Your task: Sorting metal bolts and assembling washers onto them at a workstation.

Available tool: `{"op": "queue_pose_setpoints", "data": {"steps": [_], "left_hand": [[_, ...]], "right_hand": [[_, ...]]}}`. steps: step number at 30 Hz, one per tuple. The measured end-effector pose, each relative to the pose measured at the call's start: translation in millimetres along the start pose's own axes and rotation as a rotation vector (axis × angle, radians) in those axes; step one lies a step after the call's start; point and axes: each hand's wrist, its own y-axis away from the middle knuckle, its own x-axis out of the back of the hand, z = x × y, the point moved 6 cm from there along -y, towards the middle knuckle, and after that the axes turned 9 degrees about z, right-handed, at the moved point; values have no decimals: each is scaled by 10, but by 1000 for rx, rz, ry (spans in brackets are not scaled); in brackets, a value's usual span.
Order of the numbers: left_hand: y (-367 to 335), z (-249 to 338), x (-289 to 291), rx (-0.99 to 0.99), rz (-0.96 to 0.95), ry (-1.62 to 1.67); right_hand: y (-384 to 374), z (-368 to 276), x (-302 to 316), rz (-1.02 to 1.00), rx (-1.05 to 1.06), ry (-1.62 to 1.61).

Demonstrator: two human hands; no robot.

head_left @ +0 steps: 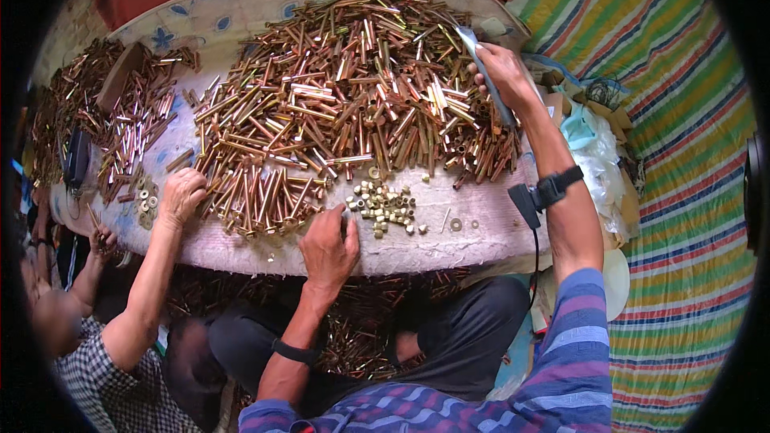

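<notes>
My right hand (505, 76) is closed round a flat grey-blue strip (489, 80), held slantwise at the right edge of a large heap of copper-coloured metal tubes and rods (345, 80). Near the table's front edge, my left hand (330, 248) has its fingers curled in and its thumb raised. A small greyish bit shows at its fingertips, too small to name. Just right of it lies a cluster of small brass-coloured nuts (385, 207). To its left is a pile of copper-coloured bolts (261, 200), heads mostly toward me.
A co-worker's hand (183, 192) touches the bolt pile's left side; another hand (103, 240) is farther left. Washers (455, 224) lie right of the nuts, more (147, 200) at left. Plastic bags (605, 152) sit beyond the right edge. More metal pieces lie below the table.
</notes>
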Motion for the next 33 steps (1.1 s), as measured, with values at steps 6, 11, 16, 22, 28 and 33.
{"op": "queue_pose_setpoints", "data": {"steps": [6, 11, 16, 22, 28, 33], "left_hand": [[-7, 19, 1, -5, -38, 24], [-5, 11, 12, -29, 35, 45], [0, 14, 34, -52, 44, 33], [-2, 17, 29, -44, 32, 33], [29, -5, 33, -32, 8, 71], [39, -32, 42, -17, -25, 68]], "right_hand": [[-58, 239, -92, -45, -112, -33], [106, 469, -96, -130, -250, -105], [386, 302, -106, -132, -153, 60], [714, 241, -42, -133, -156, 199], [938, 361, 45, -149, 20, 181], [1220, 384, 114, -117, 16, 163]]}}
